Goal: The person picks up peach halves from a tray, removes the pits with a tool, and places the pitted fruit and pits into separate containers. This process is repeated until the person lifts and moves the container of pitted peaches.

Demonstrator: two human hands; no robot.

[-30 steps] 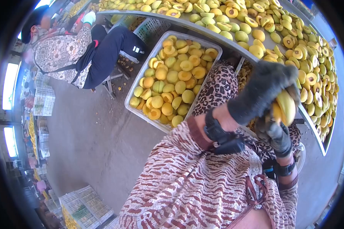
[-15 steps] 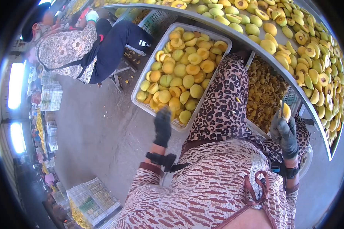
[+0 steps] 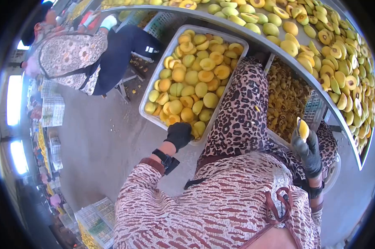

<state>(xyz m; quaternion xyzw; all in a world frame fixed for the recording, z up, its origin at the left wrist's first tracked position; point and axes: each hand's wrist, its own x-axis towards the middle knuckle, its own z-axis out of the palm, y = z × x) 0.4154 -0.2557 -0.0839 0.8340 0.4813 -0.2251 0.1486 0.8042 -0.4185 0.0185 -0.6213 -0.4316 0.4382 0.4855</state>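
Observation:
My left hand [image 3: 180,136], in a dark glove, is at the near rim of a white tray [image 3: 149,115] heaped with yellow peach halves [image 3: 191,78]. Its fingers point down at the fruit in that corner and are mostly hidden under the back of the hand. On the other side, my gloved right hand [image 3: 307,154] is raised beside my knee, closed around a yellow peach half [image 3: 303,130]. A thin, blade-like piece [image 3: 298,121] sticks up along the fruit's edge.
A metal-edged table [image 3: 254,34] curves across the top, piled with peach halves, many with stones. Below it, a crate [image 3: 316,108] holds brown stones and scraps. A person [image 3: 77,58] sits at upper left. Stacked white crates [image 3: 97,219] stand at lower left.
My left hand has come down onto the tray's near corner, with the elbow swung outward. My right hand has shifted slightly left, still holding the peach half. The view has moved a little.

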